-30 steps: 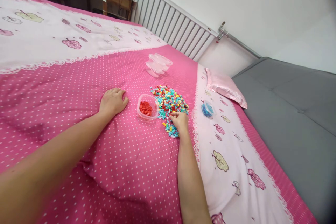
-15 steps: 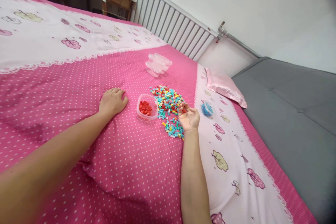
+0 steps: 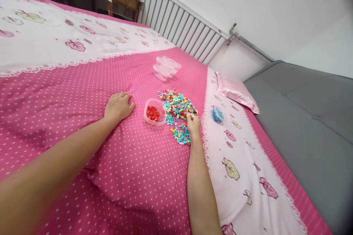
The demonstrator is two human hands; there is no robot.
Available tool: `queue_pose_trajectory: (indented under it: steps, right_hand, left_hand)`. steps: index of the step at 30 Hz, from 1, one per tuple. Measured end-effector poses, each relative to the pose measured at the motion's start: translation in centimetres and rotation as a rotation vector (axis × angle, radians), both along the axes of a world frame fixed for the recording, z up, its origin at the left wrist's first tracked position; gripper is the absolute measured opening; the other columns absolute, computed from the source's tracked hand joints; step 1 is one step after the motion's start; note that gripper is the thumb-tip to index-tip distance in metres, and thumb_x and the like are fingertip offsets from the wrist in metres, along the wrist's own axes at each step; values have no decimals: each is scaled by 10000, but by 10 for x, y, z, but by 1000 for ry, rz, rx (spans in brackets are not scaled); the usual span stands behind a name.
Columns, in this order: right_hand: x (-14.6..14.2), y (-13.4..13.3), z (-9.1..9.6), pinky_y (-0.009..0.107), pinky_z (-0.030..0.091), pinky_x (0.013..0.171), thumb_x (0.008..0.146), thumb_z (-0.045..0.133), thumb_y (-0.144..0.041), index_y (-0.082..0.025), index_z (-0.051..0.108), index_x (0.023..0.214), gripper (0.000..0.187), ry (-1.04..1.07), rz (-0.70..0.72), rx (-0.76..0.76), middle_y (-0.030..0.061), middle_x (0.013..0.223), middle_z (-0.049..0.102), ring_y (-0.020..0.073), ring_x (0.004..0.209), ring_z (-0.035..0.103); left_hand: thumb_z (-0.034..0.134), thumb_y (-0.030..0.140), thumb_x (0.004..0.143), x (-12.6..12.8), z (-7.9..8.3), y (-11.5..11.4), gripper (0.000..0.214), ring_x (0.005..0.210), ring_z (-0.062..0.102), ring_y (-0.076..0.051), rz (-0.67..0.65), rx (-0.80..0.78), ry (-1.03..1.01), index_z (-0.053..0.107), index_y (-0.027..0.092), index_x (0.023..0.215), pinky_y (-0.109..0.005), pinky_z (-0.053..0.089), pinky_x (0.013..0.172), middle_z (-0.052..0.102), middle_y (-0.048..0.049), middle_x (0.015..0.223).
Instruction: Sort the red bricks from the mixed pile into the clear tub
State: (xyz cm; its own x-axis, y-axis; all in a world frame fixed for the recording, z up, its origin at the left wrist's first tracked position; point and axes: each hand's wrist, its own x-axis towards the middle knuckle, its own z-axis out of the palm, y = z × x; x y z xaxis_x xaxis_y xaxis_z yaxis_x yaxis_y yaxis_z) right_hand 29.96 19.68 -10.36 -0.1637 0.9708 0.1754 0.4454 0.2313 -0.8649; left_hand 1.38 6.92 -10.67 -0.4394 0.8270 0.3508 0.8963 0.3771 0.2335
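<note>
Head view shows the right hand (image 3: 194, 124) curled at the multicoloured pieces (image 3: 178, 103).

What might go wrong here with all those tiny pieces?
The right hand is at the edge of the loose pile, so a careless sweep might scatter pieces over the sheet.

The tub of red pieces looks open, so a bump could spill them.

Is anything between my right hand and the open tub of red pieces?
Only the loose multicoloured pile, lying low on the pink bedspread between the right hand and the tub; nothing taller visibly stands there.
</note>
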Motion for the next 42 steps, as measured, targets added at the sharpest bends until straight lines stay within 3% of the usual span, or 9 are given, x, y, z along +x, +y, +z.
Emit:
queue_pose_trajectory:
  steps: [4, 9, 13, 17, 22, 29, 32, 37, 42]
  right_hand:
    - [-5, -4, 0, 311, 450, 862, 844, 421, -211, -221, 623, 1215, 423, -407, 12, 143, 68, 1046, 689, 198, 927, 616]
    - [-5, -9, 12, 294, 451, 834, 826, 377, -156, -255, 669, 1141, 441, -551, 7, 92, 39, 1046, 698, 194, 910, 628]
    - [5, -8, 22, 265, 453, 727, 785, 369, -150, -244, 748, 899, 406, -551, -53, 42, 14, 862, 721, 180, 772, 632]
    - [14, -4, 23, 257, 448, 717, 782, 367, -154, -239, 728, 1005, 433, -533, -123, 62, 18, 895, 727, 179, 787, 635]
    - [9, -3, 14, 247, 449, 749, 777, 374, -145, -235, 698, 1100, 467, -568, -25, 11, 27, 1055, 711, 173, 861, 638]
    - [9, -4, 10, 229, 435, 643, 747, 372, -161, -238, 750, 894, 413, -455, 31, -19, -11, 955, 728, 137, 665, 607]
    - [11, -3, 11, 238, 423, 617, 750, 359, -162, -243, 741, 955, 441, -446, 5, 11, -5, 875, 733, 141, 611, 582]
    - [1, -9, 12, 236, 418, 626, 740, 367, -164, -229, 735, 1007, 459, -449, 147, 28, 2, 924, 729, 140, 637, 575]
    - [-1, -14, 17, 225, 303, 476, 708, 357, -194, -210, 743, 984, 475, -326, 222, -30, -21, 655, 670, 114, 445, 411]
  left_hand:
    - [352, 374, 837, 0, -1, 1, 494, 1156, 514, -277, 6, -10, 15, 608, 105, 1163, -381, 331, 1029, 601, -144, 1216]
    - [352, 369, 837, 0, -1, 0, 495, 1163, 511, -282, 5, 0, 5, 610, 97, 1160, -389, 330, 1028, 598, -155, 1223]
    - [359, 370, 834, 1, 0, 0, 494, 1151, 517, -288, 1, 9, -3, 609, 97, 1160, -398, 338, 1020, 601, -158, 1213]
    - [359, 372, 832, 1, 0, 0, 487, 1133, 527, -286, 4, 11, 4, 614, 107, 1151, -395, 350, 1009, 614, -150, 1189]
    - [363, 364, 828, 1, 0, 0, 475, 1134, 527, -289, -2, 31, -5, 620, 109, 1136, -404, 349, 1011, 614, -156, 1188]
    - [356, 368, 830, 1, 0, 0, 485, 1134, 526, -287, -5, 27, 7, 617, 100, 1140, -400, 348, 1012, 612, -159, 1188]
    - [349, 367, 834, 1, 0, -1, 475, 1133, 527, -283, -2, 16, 8, 616, 122, 1140, -405, 352, 1011, 614, -147, 1191]
    - [343, 374, 840, 2, 2, -1, 476, 1140, 524, -276, 6, 0, 18, 612, 129, 1147, -393, 350, 1015, 610, -138, 1202]
    - [345, 374, 845, 1, 1, -1, 471, 1151, 517, -271, 10, -7, 17, 611, 133, 1149, -381, 341, 1022, 606, -129, 1212]
